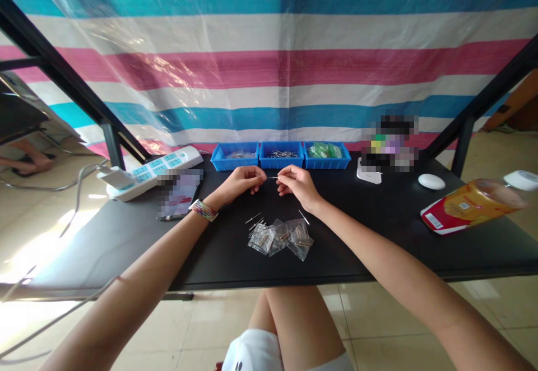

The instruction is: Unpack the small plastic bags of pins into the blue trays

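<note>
My left hand (240, 182) and my right hand (296, 184) meet over the black table (378, 231), just in front of three blue bins. Both are pinched, and a thin metal pin (272, 177) spans the small gap between their fingertips. A beaded band sits on my left wrist. Below the hands lie several small clear bags (281, 238) holding metal parts, with a few loose pins (255, 221) beside them.
Three blue bins (280, 155) line the table's far edge. A white power strip (151, 170) and a phone (179, 194) lie at the left. A white puck (431, 181) and a yellow-red packet (471, 205) sit at the right. A striped tarp hangs behind.
</note>
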The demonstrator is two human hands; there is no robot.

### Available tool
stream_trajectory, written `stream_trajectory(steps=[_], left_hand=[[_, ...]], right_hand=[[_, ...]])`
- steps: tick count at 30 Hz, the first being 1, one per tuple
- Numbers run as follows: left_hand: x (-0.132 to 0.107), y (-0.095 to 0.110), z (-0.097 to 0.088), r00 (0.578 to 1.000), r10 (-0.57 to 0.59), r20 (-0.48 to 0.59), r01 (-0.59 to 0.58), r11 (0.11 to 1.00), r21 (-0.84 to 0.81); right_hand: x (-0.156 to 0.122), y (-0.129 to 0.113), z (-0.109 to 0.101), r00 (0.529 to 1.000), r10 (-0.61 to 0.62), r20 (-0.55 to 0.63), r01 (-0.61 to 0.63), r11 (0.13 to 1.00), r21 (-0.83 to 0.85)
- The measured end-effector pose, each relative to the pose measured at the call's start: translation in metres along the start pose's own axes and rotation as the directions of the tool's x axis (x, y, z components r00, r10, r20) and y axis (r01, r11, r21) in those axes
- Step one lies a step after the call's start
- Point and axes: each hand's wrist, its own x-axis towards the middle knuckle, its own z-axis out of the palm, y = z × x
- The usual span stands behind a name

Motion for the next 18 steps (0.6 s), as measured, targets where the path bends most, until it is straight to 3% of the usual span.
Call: stream_trajectory(steps=[10,18], left_hand=[[0.0014,-0.0062,-0.0025,1.000,-0.006,0.022,0.006,1.000,-0.019],[0.0019,-0.0054,-0.0023,0.997,-0.073,0.019,0.074,0.995,-0.064]], right_hand=[[-0.0009,0.0005,0.0007,0.999,-0.036,0.004,0.036,0.999,-0.007],[-0.0025,0.0015,0.0055,0.988,-0.154,0.022,0.156,0.982,-0.109]])
